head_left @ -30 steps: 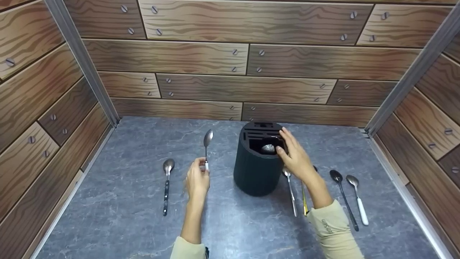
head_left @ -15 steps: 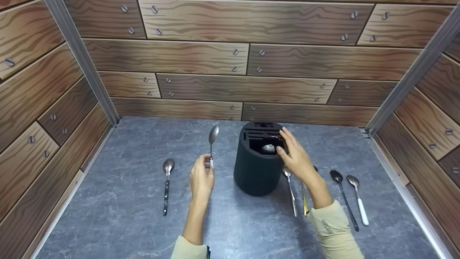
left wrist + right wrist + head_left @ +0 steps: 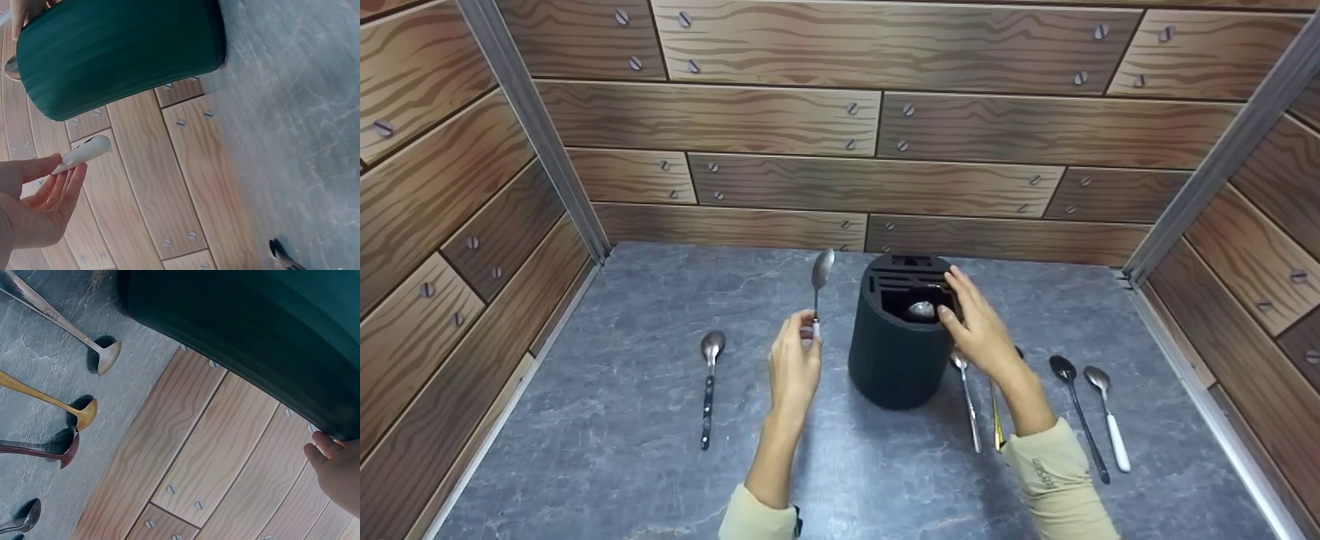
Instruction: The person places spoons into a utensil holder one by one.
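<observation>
My left hand (image 3: 795, 371) pinches a spoon (image 3: 823, 271) by its white handle (image 3: 84, 153), bowl up, just left of a dark green knife block (image 3: 896, 364). The handle's lower end sticks out past the thumb and fingertips in the left wrist view. My right hand (image 3: 981, 330) rests on the block's right rim, fingers extended and thumb at the edge of the large opening. Inside that opening shows the bowl of a silver spoon (image 3: 921, 310); its handle is hidden. Narrow slots lie behind the opening.
A spoon with a black riveted handle (image 3: 707, 397) lies at left. Right of the block lie a silver spoon (image 3: 969, 405), a gold spoon (image 3: 84, 415), a dark spoon (image 3: 1076, 409) and a white-handled spoon (image 3: 1114, 435). Wood-patterned walls (image 3: 780, 120) enclose the grey table.
My left hand has moved right and away from me, bringing the spoon closer to the knife block. The right hand stays on the block's rim.
</observation>
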Demonstrator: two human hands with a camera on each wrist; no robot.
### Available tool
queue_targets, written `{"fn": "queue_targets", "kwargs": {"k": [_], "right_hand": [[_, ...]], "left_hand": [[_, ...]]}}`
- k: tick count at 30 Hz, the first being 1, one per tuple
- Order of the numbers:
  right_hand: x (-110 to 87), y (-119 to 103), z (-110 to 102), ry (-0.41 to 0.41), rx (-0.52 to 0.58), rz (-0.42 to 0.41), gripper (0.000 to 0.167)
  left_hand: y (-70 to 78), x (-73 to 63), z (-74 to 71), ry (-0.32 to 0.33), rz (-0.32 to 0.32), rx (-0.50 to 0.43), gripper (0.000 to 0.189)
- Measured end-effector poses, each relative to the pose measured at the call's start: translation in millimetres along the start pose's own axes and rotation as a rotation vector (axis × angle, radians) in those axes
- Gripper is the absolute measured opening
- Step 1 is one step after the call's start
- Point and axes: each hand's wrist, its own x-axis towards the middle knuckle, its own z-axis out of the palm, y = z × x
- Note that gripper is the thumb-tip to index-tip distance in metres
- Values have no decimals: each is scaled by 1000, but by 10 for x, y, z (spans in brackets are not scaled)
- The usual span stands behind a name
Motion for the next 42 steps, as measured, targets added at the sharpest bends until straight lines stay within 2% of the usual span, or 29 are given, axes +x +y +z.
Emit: {"fn": "queue_targets", "kwargs": {"k": [8,20,32,42], "right_hand": [[1,-4,-6,-18,-13,22,55],[10,-8,3,-7,-10,12,55],[19,-7,8,-5,-10,-1,55],[3,11,7,2,-9,-2,54]], "left_hand": [[124,32,24,-27,47,-66,30],[305,97,37,-49,114,-76,33],[445,197,66,-19,192,-170,31],[551,288,156,7,186,-268,31]]}}
